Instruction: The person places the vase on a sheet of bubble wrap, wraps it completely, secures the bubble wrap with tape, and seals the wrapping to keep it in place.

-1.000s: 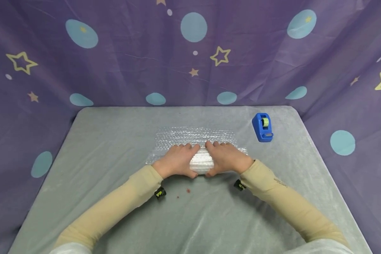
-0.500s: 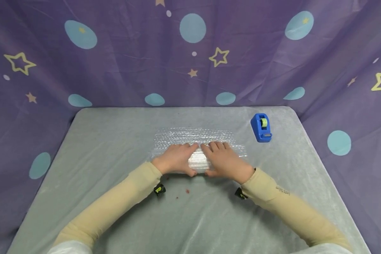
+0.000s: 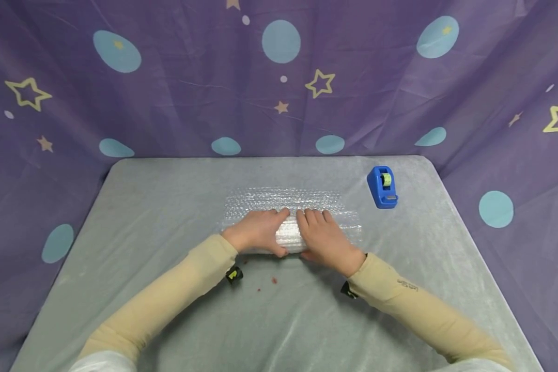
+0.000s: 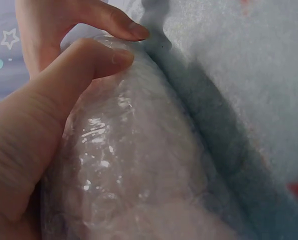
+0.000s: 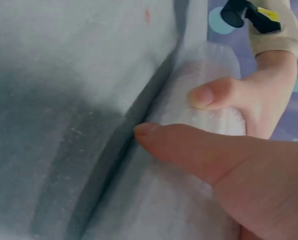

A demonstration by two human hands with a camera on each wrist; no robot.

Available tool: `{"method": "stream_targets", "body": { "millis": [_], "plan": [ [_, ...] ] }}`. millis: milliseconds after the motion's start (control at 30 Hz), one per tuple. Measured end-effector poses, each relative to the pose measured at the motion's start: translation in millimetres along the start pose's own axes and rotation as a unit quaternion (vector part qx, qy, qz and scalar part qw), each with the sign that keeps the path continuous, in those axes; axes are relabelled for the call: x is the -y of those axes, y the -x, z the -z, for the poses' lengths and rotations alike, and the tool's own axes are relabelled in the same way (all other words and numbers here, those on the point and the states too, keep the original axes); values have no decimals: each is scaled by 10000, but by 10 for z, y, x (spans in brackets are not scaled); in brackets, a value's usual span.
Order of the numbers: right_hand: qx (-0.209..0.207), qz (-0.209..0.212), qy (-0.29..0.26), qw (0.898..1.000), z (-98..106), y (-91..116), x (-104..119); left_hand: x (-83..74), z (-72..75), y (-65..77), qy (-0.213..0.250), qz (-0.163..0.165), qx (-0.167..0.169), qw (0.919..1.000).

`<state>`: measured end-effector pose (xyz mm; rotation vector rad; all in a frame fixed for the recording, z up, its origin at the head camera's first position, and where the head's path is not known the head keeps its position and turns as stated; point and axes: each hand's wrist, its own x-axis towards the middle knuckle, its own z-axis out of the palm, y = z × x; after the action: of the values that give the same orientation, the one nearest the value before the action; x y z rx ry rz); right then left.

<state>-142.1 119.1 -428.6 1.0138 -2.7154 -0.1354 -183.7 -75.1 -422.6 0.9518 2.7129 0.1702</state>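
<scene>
A roll of bubble wrap (image 3: 290, 235) lies across the middle of the table, and its loose flat sheet (image 3: 283, 197) spreads out behind it. My left hand (image 3: 258, 230) grips the roll's left part, thumb on the near side and fingers over the top. On the right part, my right hand (image 3: 326, 241) holds the roll the same way. In the left wrist view, the shiny wrapped roll (image 4: 134, 145) bulges under the left thumb. The right wrist view has the right thumb against the roll (image 5: 159, 200) near its lower edge. What is inside the roll cannot be made out.
A blue tape dispenser (image 3: 383, 188) with a yellow-green roll stands at the back right of the grey cloth-covered table (image 3: 167, 196). Small red specks (image 3: 274, 280) lie in front of the hands. A purple patterned curtain (image 3: 190, 103) surrounds the table.
My right hand has shifted along the roll and turned, its fingers now pointing more away from me and its wrist lower. The left hand stays almost in place.
</scene>
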Motion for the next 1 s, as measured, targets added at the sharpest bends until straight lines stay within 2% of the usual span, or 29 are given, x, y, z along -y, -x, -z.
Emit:
{"method": "stream_targets", "body": {
  "millis": [333,500,767,1000],
  "plan": [
    [-118,-12,-112,9999,-53,-41,-43,42,22,-36,270,21,180,9995],
    [62,-64,-235,9997,-55,-71,-65,62,42,-59,441,115,235,9987],
    [339,-98,-471,9983,-40,-122,-108,111,65,-90,710,85,334,9969],
    [421,-112,-715,9965,-27,-150,-134,122,97,-103,600,156,377,9974]
  ]
}}
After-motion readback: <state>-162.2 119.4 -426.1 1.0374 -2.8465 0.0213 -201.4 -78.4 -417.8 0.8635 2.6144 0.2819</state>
